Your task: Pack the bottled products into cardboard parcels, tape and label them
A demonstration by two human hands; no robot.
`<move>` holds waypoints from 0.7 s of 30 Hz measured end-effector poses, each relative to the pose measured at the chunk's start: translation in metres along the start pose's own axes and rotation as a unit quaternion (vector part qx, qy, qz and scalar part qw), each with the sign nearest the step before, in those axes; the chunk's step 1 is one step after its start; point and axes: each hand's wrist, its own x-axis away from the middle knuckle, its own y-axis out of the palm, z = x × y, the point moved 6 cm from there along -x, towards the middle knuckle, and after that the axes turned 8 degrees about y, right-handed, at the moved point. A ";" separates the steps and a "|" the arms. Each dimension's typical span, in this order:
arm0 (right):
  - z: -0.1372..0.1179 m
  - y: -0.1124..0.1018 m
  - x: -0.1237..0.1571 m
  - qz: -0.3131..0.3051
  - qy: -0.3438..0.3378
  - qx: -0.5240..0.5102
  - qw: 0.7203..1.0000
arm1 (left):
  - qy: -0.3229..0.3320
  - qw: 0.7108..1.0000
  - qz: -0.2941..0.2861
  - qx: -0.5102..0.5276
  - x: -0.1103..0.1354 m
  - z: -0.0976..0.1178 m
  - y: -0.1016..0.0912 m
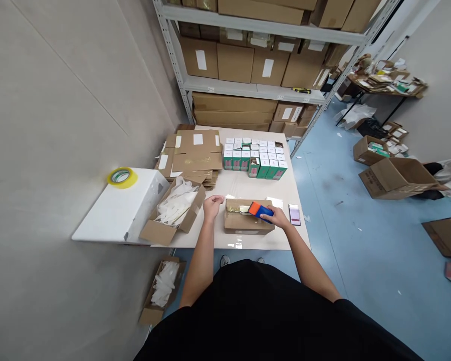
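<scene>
A small cardboard carton point(248, 224) lies lengthwise before me on the table, with shiny tape along its top. My right hand point(279, 217) is closed around a blue-and-orange tape dispenser point(261, 211), held over the right part of the carton with its orange end to the left. Just off the carton's left end is my left hand point(212, 205), its fingers curled together; whatever may be between them is too small to make out. A phone point(294, 214) lies to the right of my right hand.
Green-and-white boxes point(253, 158) stand in rows at the back of the table point(244, 186). Flattened cardboard point(195, 150) is stacked at left, behind an open box of white packing material point(177, 201). A yellow tape roll point(122, 177) rests farther left. Shelving point(248, 87) stands behind.
</scene>
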 end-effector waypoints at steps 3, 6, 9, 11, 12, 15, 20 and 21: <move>-0.006 0.006 -0.017 0.005 0.031 0.077 0.997 | -0.052 0.995 0.067 0.045 0.015 -0.028 -0.007; -0.007 0.018 -0.029 -0.001 0.059 0.129 0.990 | -0.102 0.985 0.115 0.073 0.027 -0.054 -0.011; -0.011 0.027 -0.033 0.000 0.076 0.159 0.984 | -0.138 0.977 0.146 0.075 0.034 -0.076 -0.016; -0.018 0.031 -0.033 0.002 0.083 0.181 0.980 | -0.156 0.972 0.158 0.079 0.035 -0.090 -0.020; -0.023 0.032 -0.034 0.003 0.086 0.194 0.977 | -0.162 0.970 0.161 0.080 0.036 -0.096 -0.021; -0.037 0.036 -0.037 -0.003 0.099 0.230 0.968 | -0.174 0.968 0.166 0.078 0.034 -0.113 -0.025; -0.052 0.041 -0.042 -0.022 0.119 0.269 0.956 | -0.208 0.966 0.145 0.046 0.029 -0.136 -0.021; -0.053 0.041 -0.043 -0.023 0.119 0.276 0.954 | -0.214 0.966 0.140 0.042 0.029 -0.140 -0.019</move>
